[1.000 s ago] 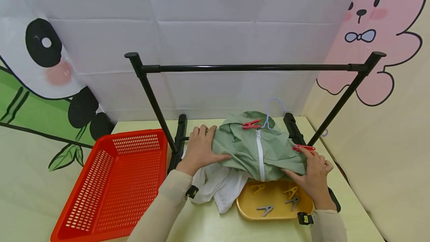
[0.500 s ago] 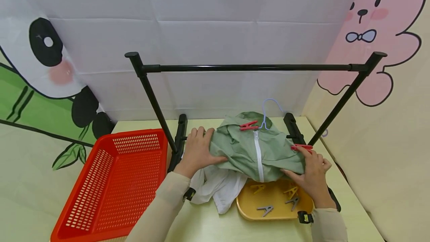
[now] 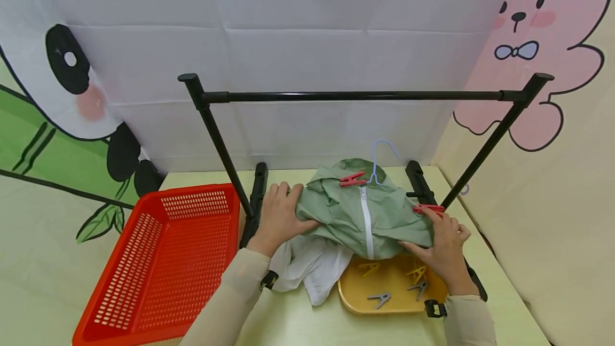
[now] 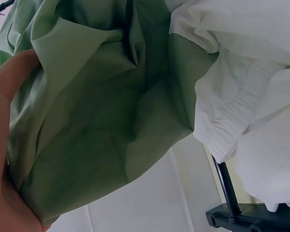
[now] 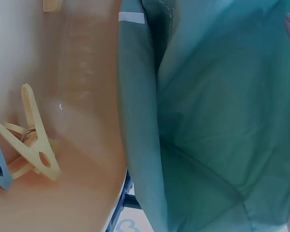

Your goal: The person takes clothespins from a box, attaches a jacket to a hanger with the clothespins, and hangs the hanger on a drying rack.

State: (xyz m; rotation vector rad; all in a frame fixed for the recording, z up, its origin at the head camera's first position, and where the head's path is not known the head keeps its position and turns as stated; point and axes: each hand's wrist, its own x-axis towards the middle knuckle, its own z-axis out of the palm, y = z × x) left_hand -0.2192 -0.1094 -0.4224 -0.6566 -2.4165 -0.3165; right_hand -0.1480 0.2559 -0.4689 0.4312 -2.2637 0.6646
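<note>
A green zip-up jacket [image 3: 331,204] with a white zipper is held up over the table on a lilac hanger [image 3: 375,160]. One red clothespin [image 3: 352,179] grips it near the collar, another red clothespin [image 3: 429,209] its right shoulder. My left hand [image 3: 282,217] holds the jacket's left side, thumb across the front. With my right hand [image 3: 446,244] I hold its right side, the fingertips beside the shoulder clothespin. The left wrist view shows the green cloth [image 4: 92,135] between thumb and fingers. In the right wrist view only bits of the hand show beside the cloth [image 5: 222,111].
A black rack [image 3: 355,96] stands over the table. Left is a red basket [image 3: 192,260]. Below the jacket lie a white garment [image 3: 312,266] and a yellow tray [image 3: 355,303] with yellow clothespins [image 3: 369,269] and grey clothespins [image 3: 380,300].
Both hands and the jacket, with its hanger and red clothespins, have shifted slightly to the left. The tray and the basket stay where they were.
</note>
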